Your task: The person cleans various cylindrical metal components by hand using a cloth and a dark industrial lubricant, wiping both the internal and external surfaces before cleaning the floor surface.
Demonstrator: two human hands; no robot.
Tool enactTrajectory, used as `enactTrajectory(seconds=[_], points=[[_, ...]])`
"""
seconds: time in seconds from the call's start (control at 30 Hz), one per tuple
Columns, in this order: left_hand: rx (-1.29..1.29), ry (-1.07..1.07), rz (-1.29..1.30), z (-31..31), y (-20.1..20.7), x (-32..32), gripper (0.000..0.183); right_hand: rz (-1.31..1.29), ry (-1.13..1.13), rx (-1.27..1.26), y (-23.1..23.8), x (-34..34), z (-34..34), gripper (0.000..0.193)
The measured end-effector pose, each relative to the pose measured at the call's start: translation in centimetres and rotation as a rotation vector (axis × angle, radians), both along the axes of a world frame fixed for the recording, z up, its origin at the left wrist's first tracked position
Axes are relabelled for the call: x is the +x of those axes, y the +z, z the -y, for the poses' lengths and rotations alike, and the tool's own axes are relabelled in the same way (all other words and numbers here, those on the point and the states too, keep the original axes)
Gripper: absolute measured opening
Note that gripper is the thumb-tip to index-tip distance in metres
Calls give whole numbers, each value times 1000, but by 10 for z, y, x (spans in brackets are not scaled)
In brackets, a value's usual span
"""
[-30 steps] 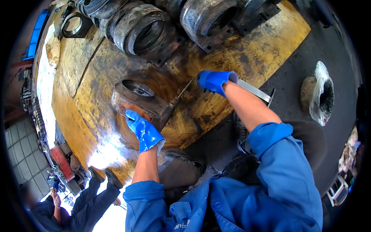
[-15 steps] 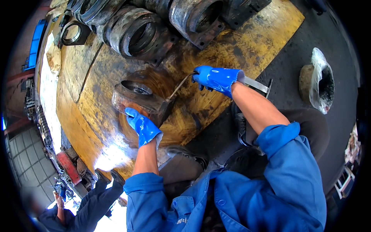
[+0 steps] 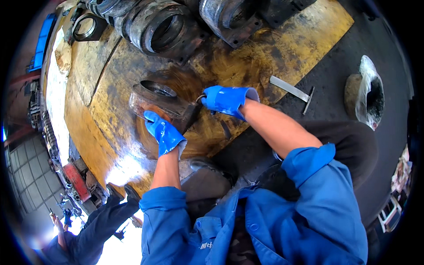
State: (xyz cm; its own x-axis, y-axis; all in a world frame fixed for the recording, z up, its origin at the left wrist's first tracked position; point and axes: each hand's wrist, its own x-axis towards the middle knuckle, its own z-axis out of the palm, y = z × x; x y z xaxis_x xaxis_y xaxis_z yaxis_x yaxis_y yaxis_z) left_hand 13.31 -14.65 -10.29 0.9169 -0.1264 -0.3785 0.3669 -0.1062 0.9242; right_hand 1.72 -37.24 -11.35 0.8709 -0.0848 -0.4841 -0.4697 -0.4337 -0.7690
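A heavy ring-shaped metal housing (image 3: 139, 99) with a flat, dark base lies on its side on a stained yellow board. Gloved in blue, my left hand (image 3: 161, 132) grips its near edge, the fingertips partly out of sight. My right hand (image 3: 218, 100), in a matching glove, is closed around a thin metal rod (image 3: 200, 99). The short visible part of the rod curves toward the right end of the housing's base; the glove covers the rest. Whether its tip sits in a hole there, I cannot tell.
Several similar housings (image 3: 152, 35) stand along the board's far edge. A T-shaped metal tool (image 3: 289, 89) lies across the board's right edge. On the dark floor sits a ring part (image 3: 353, 95) partly wrapped in plastic. Another person (image 3: 99, 229) is at lower left.
My right hand has moved left toward the housing, and much less of the rod shows between them. The T-shaped tool has come into fuller view. My left hand stays on the housing.
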Motion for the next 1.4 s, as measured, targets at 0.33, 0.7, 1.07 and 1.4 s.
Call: enactTrajectory(seconds=[0.33, 0.7, 1.07, 1.4], points=[[1, 165, 186, -5, -40, 15, 35, 151, -66, -214, -75, 4, 11, 34], [191, 193, 354, -12, -55, 25, 34, -49, -166, -35, -60, 6, 10, 35], [-83, 159, 154, 25, -5, 3, 26, -211, -236, 138, -68, 3, 42, 35], [-31, 186, 227, -12, -36, 8, 30, -380, -152, 168, -9, 14, 43, 41]])
